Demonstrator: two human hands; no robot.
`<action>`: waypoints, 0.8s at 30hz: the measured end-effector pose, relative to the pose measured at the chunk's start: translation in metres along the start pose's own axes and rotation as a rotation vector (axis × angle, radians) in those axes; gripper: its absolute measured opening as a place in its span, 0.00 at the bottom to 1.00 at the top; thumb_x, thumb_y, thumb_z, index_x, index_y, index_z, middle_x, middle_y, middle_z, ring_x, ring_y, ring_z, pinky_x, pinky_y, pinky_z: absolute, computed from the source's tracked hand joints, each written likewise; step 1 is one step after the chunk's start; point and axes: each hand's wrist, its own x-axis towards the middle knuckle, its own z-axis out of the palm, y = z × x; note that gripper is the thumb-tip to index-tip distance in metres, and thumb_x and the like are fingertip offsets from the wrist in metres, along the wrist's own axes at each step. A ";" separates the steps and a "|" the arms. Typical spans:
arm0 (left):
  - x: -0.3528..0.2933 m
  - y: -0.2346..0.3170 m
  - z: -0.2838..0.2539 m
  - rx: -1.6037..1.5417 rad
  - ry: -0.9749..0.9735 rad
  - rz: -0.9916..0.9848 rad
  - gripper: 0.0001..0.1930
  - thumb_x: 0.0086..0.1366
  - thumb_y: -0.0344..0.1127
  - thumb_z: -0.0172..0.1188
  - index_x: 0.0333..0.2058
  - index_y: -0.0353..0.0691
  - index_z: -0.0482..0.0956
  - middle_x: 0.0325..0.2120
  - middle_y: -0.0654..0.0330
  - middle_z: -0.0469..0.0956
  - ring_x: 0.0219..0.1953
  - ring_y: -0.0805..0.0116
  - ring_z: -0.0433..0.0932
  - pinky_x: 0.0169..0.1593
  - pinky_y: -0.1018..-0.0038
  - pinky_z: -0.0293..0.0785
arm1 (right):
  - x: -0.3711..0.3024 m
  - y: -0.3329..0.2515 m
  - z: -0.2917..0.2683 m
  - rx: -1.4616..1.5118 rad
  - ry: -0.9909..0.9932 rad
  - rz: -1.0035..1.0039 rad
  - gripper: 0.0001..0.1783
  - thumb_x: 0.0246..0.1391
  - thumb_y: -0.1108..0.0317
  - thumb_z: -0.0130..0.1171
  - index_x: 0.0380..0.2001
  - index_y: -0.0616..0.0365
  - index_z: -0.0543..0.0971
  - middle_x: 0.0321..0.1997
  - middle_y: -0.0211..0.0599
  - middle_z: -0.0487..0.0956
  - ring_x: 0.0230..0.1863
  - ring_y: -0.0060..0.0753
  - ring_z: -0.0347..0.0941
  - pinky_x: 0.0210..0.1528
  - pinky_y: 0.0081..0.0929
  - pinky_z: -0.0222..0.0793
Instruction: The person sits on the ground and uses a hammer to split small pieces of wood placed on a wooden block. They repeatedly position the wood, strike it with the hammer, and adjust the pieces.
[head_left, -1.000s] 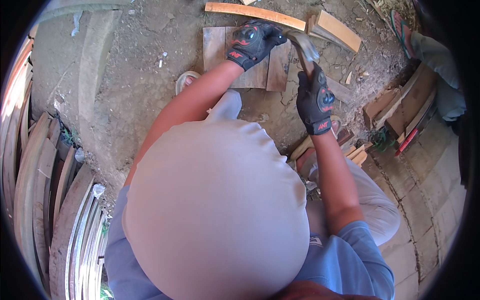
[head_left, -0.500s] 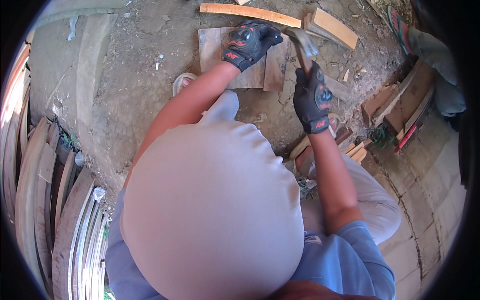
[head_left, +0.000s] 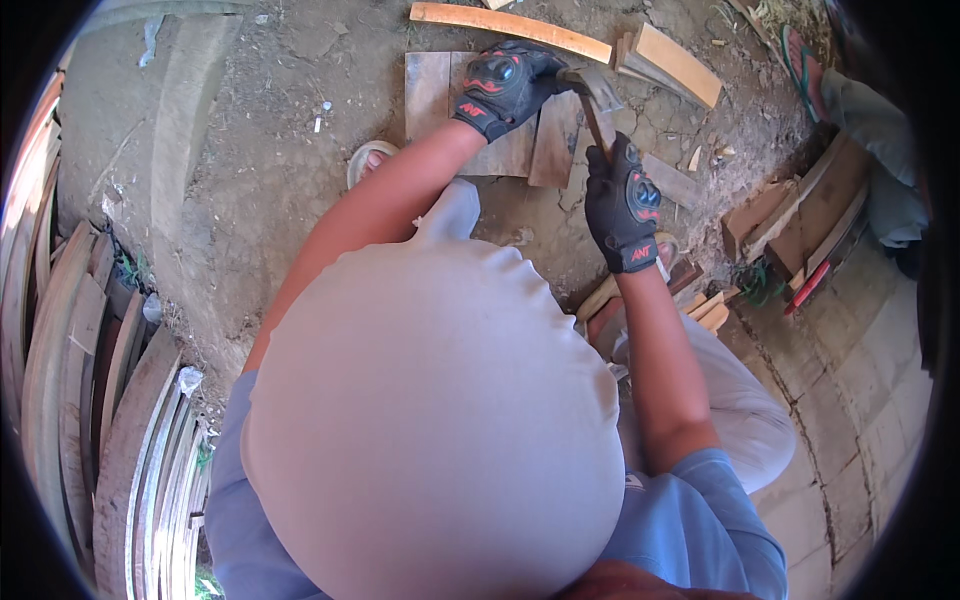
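My right hand [head_left: 625, 205], in a black glove with red marks, is wrapped round the wooden handle of a claw hammer [head_left: 601, 128]. The hammer's metal head lies right by the fingertips of my left hand [head_left: 510, 88], which wears a matching glove. Those left fingers are closed together over the wooden boards [head_left: 427, 98], and whatever they pinch is hidden. The boards lie side by side flat on the ground, partly covered by my left hand and forearm.
A long thin wood strip [head_left: 510, 28] lies beyond the boards, with short planks [head_left: 678, 62] to its right. More timber [head_left: 800, 215] lies at right, near another person's sandalled foot [head_left: 805, 75]. Stacked boards [head_left: 140, 450] stand at lower left. My cap [head_left: 430, 420] hides the lower middle.
The hammer head has moved slightly left and down, close against my left fingertips. My left hand keeps its place over the boards, and the whole view has shifted a little.
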 end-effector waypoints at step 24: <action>0.002 0.008 -0.016 0.069 -0.155 -0.015 0.25 0.61 0.56 0.74 0.53 0.53 0.86 0.52 0.59 0.86 0.57 0.53 0.82 0.62 0.56 0.77 | 0.010 0.004 -0.024 0.111 0.095 -0.028 0.16 0.71 0.60 0.57 0.55 0.58 0.75 0.39 0.59 0.83 0.37 0.67 0.81 0.36 0.56 0.75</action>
